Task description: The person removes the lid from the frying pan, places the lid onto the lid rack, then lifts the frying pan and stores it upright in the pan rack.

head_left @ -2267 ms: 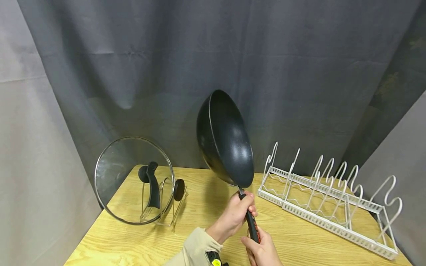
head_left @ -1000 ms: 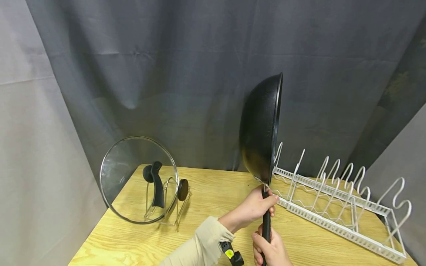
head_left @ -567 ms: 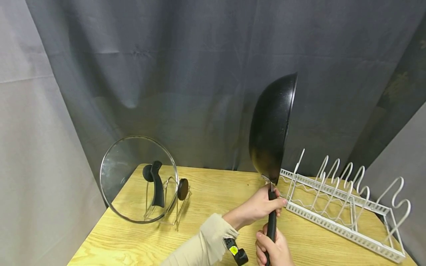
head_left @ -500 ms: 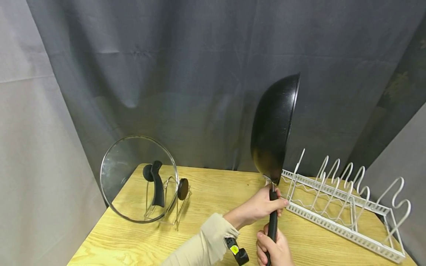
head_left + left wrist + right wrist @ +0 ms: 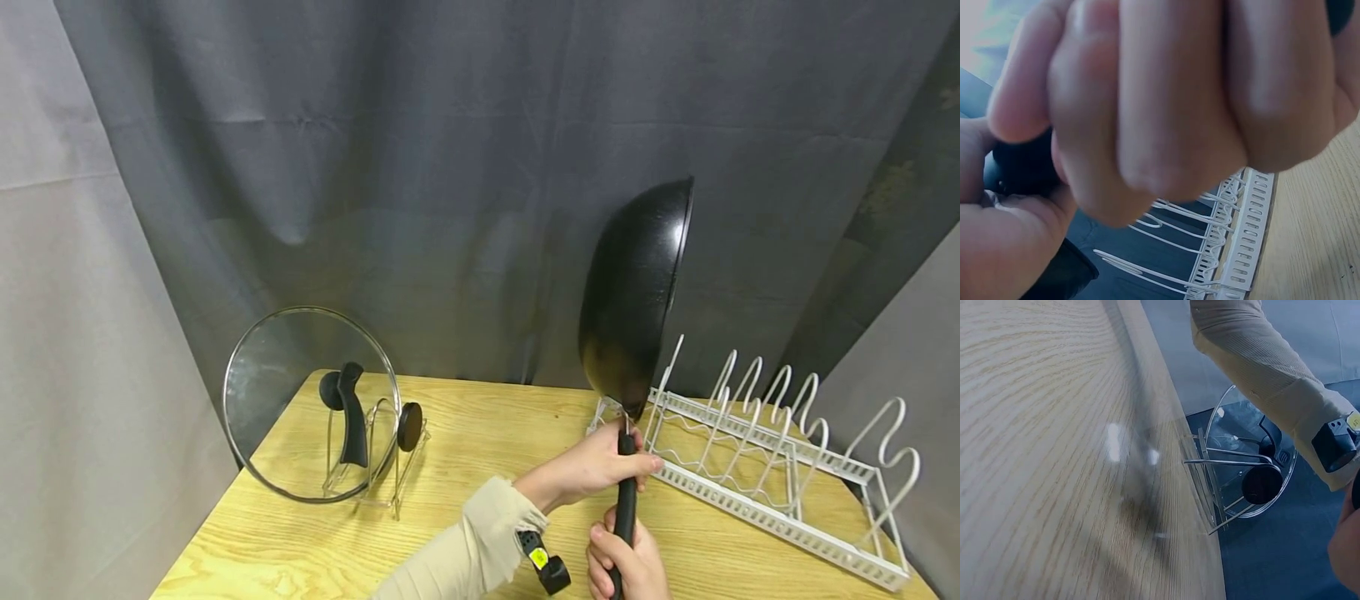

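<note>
A black wok [image 5: 633, 292] stands on edge in the air, its handle pointing down and its rounded underside facing left. My left hand [image 5: 600, 464] grips the top of the black handle [image 5: 626, 500], just below the bowl. Lower on the same handle, my right hand [image 5: 630, 557] holds its end. Behind and right of the wok is a white wire rack [image 5: 757, 475]; the wok hides part of its left end. In the left wrist view, curled fingers [image 5: 1166, 94] fill the upper part, with the rack [image 5: 1247, 231] beyond them. Whether wok and rack touch, I cannot tell.
On the left, a glass lid [image 5: 300, 433] with a black handle leans upright in a small wire stand [image 5: 397, 483]. The wooden table [image 5: 480, 442] carries both racks. A dark grey curtain [image 5: 420, 167] hangs behind, with lighter cloth at the sides.
The wok has moved right, over the left end of the white rack, and turned so its hollow side no longer shows. Both hands moved with it, keeping their hold.
</note>
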`<state>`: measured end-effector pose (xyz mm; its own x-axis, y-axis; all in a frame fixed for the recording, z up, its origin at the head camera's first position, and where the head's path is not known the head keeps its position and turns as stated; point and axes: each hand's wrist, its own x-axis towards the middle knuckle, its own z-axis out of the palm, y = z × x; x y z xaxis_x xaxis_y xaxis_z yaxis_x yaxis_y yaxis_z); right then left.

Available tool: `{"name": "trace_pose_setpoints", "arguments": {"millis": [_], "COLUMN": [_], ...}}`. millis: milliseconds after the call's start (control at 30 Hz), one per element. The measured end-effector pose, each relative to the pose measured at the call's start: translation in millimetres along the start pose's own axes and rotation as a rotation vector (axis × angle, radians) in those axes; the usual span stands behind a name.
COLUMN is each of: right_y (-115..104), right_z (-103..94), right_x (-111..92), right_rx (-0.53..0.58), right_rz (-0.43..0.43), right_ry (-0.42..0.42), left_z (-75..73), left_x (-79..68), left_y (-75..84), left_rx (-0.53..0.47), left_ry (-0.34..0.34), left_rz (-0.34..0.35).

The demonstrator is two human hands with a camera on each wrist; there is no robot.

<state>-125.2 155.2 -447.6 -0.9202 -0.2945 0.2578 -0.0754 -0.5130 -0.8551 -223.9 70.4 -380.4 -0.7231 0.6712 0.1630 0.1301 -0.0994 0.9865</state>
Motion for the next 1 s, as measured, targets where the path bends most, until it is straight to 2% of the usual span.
{"name": "trace_pose_setpoints", "arguments": {"millis": [233,367,633,767,1000], "right_y": [0,0,0,-1,0], "right_z": [-2.2,-4.8,-8.8,-11.7,-20.1], "right_x": [-3,-5,-7,-7,-7], "right_rx": [0.035,0.075,0.076,0.129,0.252], "right_rz": [0.006,0.015,0.018,-0.014,-0.015], "right_ry": [0.024,0.017,0.042,-0.011,-0.126], "left_z": [2.6,5.1,11.4,14.5,16.0], "left_x": [5.0,6.2,10.2,12.6,16.7], "left_y": [-4.7,-6.8,-8.2,-9.5,-14.9], "left_rx": [0.018,-0.013,-0.002,-0.01,0.037], "left_ry": [-0.034,-0.039,-0.005,0.002,-0.014], "left_rz": [0.005,0.005,-0.029,-0.053,-0.037]}}
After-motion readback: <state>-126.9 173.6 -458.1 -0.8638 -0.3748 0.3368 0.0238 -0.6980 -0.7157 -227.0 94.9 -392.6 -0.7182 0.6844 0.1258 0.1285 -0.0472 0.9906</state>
